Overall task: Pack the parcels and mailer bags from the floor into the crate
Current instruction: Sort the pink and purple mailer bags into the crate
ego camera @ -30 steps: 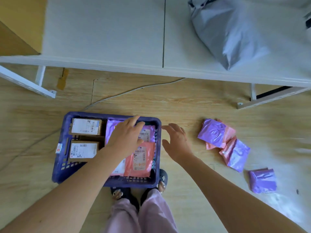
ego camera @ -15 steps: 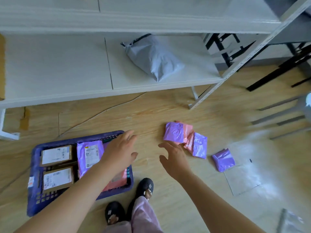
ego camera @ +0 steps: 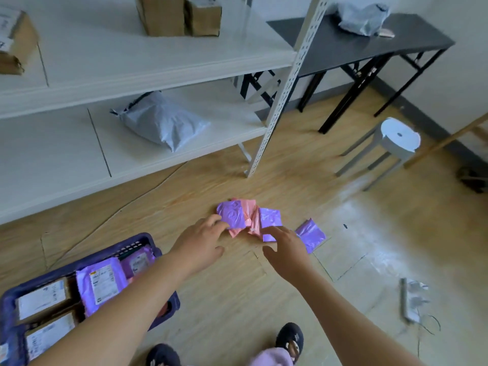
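A small heap of mailer bags lies on the wooden floor: a purple bag [ego camera: 233,213], a pink bag [ego camera: 248,210] under it and a second purple bag [ego camera: 270,219]. Another purple bag [ego camera: 311,235] lies just to the right. My left hand [ego camera: 202,241] reaches to the heap's left edge, fingertips at the first purple bag. My right hand [ego camera: 286,250] hovers at the heap's near right side, fingers spread, holding nothing. The blue crate [ego camera: 142,243] sits at the lower left with two labelled cardboard parcels [ego camera: 42,302] and purple mailers [ego camera: 101,282] inside.
A white shelf unit [ego camera: 158,67] stands behind, with a grey mailer bag [ego camera: 163,120] on its low shelf and cardboard boxes [ego camera: 179,15] above. A white stool [ego camera: 396,140] and black table [ego camera: 369,43] are at the right. A power strip [ego camera: 408,299] lies on the floor.
Both hands have left the crate and moved right and forward to the heap of bags. The view has swung right and up, so the crate now sits at the lower left.
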The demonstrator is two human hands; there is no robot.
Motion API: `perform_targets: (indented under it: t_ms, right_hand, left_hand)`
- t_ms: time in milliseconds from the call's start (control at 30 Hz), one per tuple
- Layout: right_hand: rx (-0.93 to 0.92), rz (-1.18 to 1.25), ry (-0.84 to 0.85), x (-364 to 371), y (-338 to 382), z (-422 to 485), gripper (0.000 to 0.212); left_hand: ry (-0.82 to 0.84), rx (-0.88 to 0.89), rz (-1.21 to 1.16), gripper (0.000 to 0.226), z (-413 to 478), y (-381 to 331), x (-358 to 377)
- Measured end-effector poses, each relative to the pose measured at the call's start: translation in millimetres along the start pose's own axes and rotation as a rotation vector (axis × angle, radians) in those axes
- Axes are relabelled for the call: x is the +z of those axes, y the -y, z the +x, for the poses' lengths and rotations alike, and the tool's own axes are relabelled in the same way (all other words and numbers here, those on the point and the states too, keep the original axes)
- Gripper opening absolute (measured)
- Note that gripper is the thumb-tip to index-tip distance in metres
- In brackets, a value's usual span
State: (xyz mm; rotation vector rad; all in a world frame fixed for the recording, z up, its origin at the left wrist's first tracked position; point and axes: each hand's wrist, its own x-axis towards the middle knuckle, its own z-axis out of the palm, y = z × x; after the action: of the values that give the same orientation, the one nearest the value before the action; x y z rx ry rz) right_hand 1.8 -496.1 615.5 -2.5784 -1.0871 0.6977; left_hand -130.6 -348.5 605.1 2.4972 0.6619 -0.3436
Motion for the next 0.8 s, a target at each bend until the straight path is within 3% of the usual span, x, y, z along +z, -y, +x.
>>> perform_targets:
  t_ms: [533,800]
  right_hand:
    - [0.071,0.054,0.001,-114.4,-274.4,3.4,0.045]
    - [0.108,0.03,0.069,-146.2,-372.4,39.3,0.041]
  left_hand:
    - [0.049,-0.004,-0.014,0.056,135.0,-238.4,79.6]
    - [0.047,-0.035,-0.029,0.057,208.4,-306.9,106.8]
